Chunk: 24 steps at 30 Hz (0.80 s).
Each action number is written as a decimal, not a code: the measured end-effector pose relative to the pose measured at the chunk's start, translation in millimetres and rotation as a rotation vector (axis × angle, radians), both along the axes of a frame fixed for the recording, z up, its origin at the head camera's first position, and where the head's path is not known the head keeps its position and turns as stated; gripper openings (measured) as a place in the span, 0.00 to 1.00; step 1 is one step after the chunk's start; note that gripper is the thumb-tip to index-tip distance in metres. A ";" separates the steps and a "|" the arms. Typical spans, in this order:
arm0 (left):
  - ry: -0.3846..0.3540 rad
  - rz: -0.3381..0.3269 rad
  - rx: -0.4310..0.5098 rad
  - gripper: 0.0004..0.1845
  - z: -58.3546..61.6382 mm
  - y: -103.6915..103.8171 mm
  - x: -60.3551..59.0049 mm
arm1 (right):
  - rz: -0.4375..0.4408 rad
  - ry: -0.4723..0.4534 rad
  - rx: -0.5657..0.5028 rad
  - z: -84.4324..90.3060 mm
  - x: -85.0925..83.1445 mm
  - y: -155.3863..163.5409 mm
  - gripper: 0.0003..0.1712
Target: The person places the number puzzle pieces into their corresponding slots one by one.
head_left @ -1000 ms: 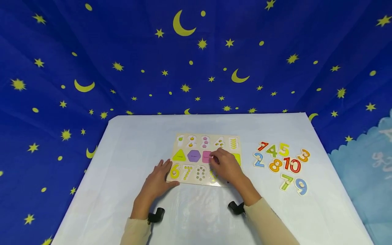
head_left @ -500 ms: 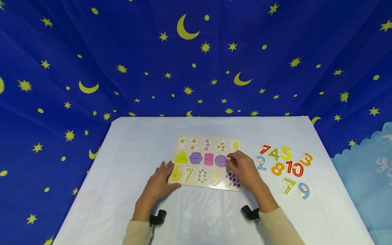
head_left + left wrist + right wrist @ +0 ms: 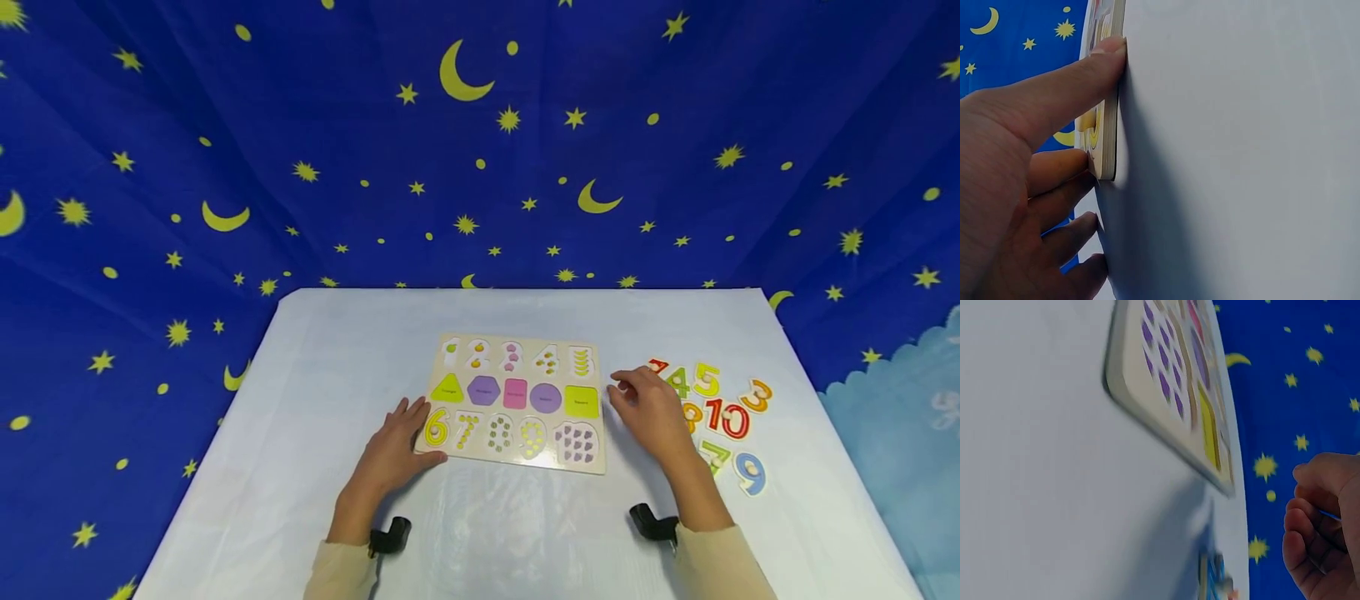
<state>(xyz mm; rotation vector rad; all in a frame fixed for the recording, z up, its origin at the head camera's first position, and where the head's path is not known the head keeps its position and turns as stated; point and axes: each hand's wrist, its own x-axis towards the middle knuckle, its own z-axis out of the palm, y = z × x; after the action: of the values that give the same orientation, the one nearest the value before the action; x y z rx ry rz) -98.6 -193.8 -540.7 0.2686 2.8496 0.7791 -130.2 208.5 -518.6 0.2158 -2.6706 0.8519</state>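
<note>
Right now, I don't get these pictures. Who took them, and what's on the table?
There's no robot here, just a person's left hand and right hand, both bare. The biggest picture comes from a camera on the person's head, looking forward and down. The two smaller ones come from cameras on the wrists. On the white table lies a number puzzle board, with colored shapes in its middle row and a yellow 6 in its slot. To its right are loose pieces, like the yellow 5, orange 3, red 10 and blue 9. The left hand touches the board's corner, its thumb on the near edge. The right hand is beside the board, and I can't see anything in its grip.
</note>
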 end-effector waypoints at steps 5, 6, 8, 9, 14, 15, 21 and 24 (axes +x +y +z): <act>-0.007 0.013 -0.007 0.50 0.3 -0.2 0.4 | -0.074 0.004 -0.008 0.2 -0.4 21.9 0.13; -0.011 0.014 -0.007 0.50 0.3 -0.1 0.4 | -0.090 -0.002 -0.009 -0.1 -0.2 26.2 0.13; -0.015 0.011 -0.002 0.50 1.0 0.3 0.4 | -0.121 -0.017 -0.004 -0.9 0.6 34.3 0.14; -0.017 0.010 -0.001 0.50 1.2 0.4 0.4 | -0.136 -0.027 -0.001 -1.1 1.1 37.8 0.14; -0.013 0.011 -0.012 0.50 1.8 1.7 0.1 | -0.165 -0.090 0.033 -2.4 4.0 50.0 0.16; -0.009 0.011 -0.014 0.50 1.5 1.6 0.0 | -0.164 -0.104 0.039 -2.7 4.5 51.1 0.16; -0.013 0.011 -0.011 0.50 0.8 1.1 0.3 | -0.150 -0.173 0.067 -6.5 5.8 55.1 0.17; -0.016 0.014 -0.009 0.50 0.4 0.5 0.8 | -0.129 -0.206 0.067 -9.7 5.6 55.1 0.18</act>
<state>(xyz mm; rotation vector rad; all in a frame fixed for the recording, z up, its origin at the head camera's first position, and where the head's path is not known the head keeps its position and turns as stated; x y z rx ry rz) -97.9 -193.3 -540.3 0.2396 2.8422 0.7674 -124.5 263.6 -528.4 -0.0312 -2.8699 0.7827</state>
